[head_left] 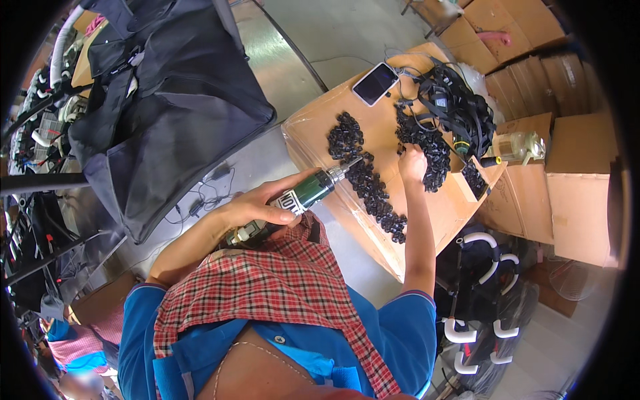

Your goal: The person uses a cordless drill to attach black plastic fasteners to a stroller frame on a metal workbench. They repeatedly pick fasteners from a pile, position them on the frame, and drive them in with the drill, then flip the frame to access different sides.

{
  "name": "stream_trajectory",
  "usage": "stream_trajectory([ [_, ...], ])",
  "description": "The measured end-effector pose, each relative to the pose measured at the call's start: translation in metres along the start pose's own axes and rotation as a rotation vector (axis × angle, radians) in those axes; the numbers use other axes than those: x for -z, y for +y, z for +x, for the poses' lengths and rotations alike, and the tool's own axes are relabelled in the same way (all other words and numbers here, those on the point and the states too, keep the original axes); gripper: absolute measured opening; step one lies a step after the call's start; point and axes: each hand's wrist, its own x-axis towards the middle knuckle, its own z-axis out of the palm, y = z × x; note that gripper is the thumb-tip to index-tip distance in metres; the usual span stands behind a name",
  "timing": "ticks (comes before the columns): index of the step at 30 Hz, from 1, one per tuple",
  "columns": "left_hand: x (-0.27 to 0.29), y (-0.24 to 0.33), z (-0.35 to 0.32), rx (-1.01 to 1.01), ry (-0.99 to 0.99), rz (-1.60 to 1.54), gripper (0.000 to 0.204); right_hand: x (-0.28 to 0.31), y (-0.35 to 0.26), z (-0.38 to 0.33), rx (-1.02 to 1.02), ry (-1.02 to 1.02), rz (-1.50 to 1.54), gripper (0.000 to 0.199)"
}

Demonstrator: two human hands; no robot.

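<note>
Nearest the camera: a red checked cloth (267, 287) draped over the person's blue shirt (400, 333), low in the view. Left hand (260, 208): fingers wrapped around the body of a green and silver electric screwdriver (308, 192), thumb along its side; the tool is held nearly level so that its bit points right, toward the work. Right hand (413, 163): reaching forward, fingers curled down onto 1 of the small black plastic parts (370, 183) at the near edge of the far pile, apparently pressing or pinching it; the fingertips are hidden, so the exact grip cannot be told. The parts lie in 2 long heaps on the top of a brown cardboard box (313, 137), which serves as a bench; the screwdriver tip meets the left heap near its middle, within easy reach of both hands. Far on the box: a white smartphone (375, 83) lying flat, and right of it a tangle of black straps and cables (457, 100). Right of the box: a clear plastic jar (517, 147) and stacked brown cartons (580, 193). Left: a large black fabric frame (167, 107) standing on the grey floor (320, 40).
</note>
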Motion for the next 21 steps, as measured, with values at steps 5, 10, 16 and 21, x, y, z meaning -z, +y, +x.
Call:
stream_trajectory([
  [5,-0.004,0.020,-0.019,-0.075,-0.046,-0.090,0.099,0.046,-0.040,0.022,0.025,0.137,0.453,0.026],
  [10,-0.018,0.043,-0.047,-0.236,0.064,-0.127,0.100,0.146,-0.167,0.042,0.148,-0.014,1.417,0.025],
  [16,-0.026,0.064,-0.092,-0.447,0.185,-0.178,0.111,0.211,-0.282,0.042,0.485,-0.065,1.573,0.025],
  [21,-0.028,0.062,-0.140,-0.564,0.315,-0.142,0.112,0.233,-0.350,0.022,0.669,-0.099,1.601,0.021],
])
